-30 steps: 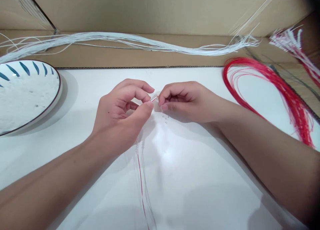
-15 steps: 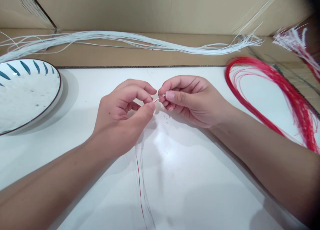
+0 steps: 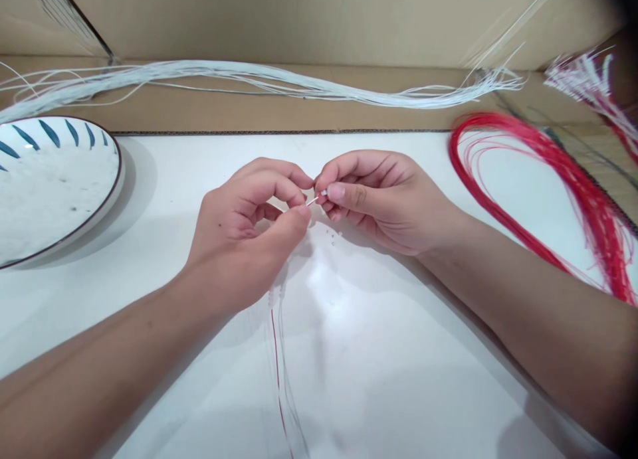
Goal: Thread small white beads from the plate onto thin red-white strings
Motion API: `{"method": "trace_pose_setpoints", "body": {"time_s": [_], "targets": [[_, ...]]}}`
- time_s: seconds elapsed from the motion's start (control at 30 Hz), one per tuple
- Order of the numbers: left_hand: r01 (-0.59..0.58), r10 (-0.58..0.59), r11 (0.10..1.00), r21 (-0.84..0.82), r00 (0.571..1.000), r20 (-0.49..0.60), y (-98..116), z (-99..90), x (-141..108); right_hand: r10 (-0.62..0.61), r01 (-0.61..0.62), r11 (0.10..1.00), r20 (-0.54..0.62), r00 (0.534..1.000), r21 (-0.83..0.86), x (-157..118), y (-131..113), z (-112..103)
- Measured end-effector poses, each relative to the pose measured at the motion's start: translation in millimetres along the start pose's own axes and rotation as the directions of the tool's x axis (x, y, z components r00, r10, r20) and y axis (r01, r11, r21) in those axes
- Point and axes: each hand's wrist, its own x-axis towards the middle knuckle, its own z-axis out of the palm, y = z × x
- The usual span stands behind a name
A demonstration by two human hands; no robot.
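My left hand (image 3: 254, 223) pinches thin red and white threads (image 3: 312, 201) between thumb and forefinger, their ends pointing right. My right hand (image 3: 373, 196) is closed just beside it, thumb and forefinger pinching a tiny whitish bead (image 3: 323, 192) at the thread ends. Whether the thread passes through the bead is too small to tell. Below my left hand, a red strand (image 3: 276, 359) and pale strands hang toward the near edge, with small clear beads (image 3: 271, 298) along their upper part. Several loose clear beads (image 3: 333, 236) lie on the white table under my fingertips.
On the left stands a white plate (image 3: 115, 180) with blue-green leaf marks, holding clear beads. A bundle of white cords (image 3: 279, 80) stretches along the cardboard (image 3: 299, 117) at the back. Looped red cords (image 3: 538, 147) lie at the right, near white and red cord ends (image 3: 581, 77).
My fingertips have shifted very slightly. The bit of thread between them looks whiter now, and a little of the bead shows at my right fingertips. Both hands keep their pinch.
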Motion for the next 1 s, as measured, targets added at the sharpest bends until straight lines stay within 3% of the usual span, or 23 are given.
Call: {"method": "trace_pose_setpoints", "body": {"time_s": [1.0], "targets": [[0.044, -0.043, 0.997, 0.064, 0.999, -0.026, 2.5, 2.1, 0.4, -0.015, 0.008, 0.996, -0.08, 0.997, -0.088, -1.7, -1.0, 3.7]]}}
